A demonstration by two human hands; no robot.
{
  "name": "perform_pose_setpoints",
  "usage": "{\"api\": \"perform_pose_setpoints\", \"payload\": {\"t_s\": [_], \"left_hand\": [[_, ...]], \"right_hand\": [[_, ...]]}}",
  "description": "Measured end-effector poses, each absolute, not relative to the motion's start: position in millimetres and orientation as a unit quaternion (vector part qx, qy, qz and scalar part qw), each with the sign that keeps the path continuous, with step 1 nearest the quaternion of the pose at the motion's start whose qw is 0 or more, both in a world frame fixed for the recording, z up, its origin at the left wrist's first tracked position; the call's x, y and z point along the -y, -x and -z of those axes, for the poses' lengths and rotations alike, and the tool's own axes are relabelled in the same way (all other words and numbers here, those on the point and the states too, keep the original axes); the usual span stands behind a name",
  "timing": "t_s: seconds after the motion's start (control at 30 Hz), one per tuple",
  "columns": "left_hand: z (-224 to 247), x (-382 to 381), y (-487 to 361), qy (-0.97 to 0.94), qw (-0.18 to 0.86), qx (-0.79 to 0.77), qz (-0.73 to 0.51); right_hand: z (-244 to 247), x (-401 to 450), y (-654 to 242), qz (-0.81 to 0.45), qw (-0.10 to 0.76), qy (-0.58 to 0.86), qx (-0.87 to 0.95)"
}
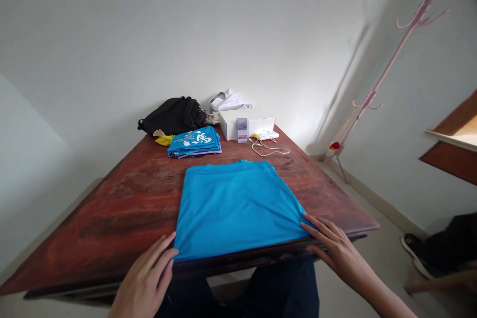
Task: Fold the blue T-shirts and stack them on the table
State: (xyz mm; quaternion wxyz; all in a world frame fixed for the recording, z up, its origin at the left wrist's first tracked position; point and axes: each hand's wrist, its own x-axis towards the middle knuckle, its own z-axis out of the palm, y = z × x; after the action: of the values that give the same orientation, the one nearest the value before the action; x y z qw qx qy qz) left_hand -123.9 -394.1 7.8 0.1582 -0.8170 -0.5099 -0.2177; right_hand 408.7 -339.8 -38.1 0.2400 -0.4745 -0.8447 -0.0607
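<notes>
A blue T-shirt [238, 208], folded into a rough rectangle, lies flat at the table's front edge with light creases across it. At its near left corner, my left hand [145, 276] rests with fingers stretched out, the fingertips touching the cloth's edge. My right hand [331, 243] is at the near right corner; its fingers are extended over the fabric's edge and the thumb sits lower, apart from them. Farther back is a stack of folded clothes [196, 141], with a blue piece with white print on top and a purple layer beneath.
On the wooden table [126, 208], a black bag [171, 115], yellow cloth [164, 139], white box [227, 124] and white cable [270, 151] stand toward the wall. A pink coat rack [391, 59] is at right. Another person's shoe [415, 253] shows at lower right.
</notes>
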Motion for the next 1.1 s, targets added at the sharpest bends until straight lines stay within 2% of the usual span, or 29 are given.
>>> {"api": "perform_pose_setpoints", "payload": {"t_s": [0.23,0.4,0.53,0.7,0.9,1.1], "left_hand": [[-33,396,76,0.847,0.121,0.484,0.185],[-13,376,55,0.864,0.100,0.472,0.145],[7,368,77,0.861,0.113,0.477,0.134],[13,372,115,0.864,0.086,0.461,0.184],[7,373,122,0.866,0.052,0.447,0.217],[-12,378,123,0.836,0.038,0.449,0.313]], "right_hand": [[40,334,-423,0.019,0.265,0.468,0.843],[34,337,-426,-0.005,0.272,0.478,0.835],[34,341,-423,0.002,0.287,0.485,0.826],[30,338,-416,-0.011,0.289,0.489,0.823],[19,333,-418,-0.048,0.264,0.467,0.842],[8,347,-415,-0.190,0.357,0.523,0.750]]}}
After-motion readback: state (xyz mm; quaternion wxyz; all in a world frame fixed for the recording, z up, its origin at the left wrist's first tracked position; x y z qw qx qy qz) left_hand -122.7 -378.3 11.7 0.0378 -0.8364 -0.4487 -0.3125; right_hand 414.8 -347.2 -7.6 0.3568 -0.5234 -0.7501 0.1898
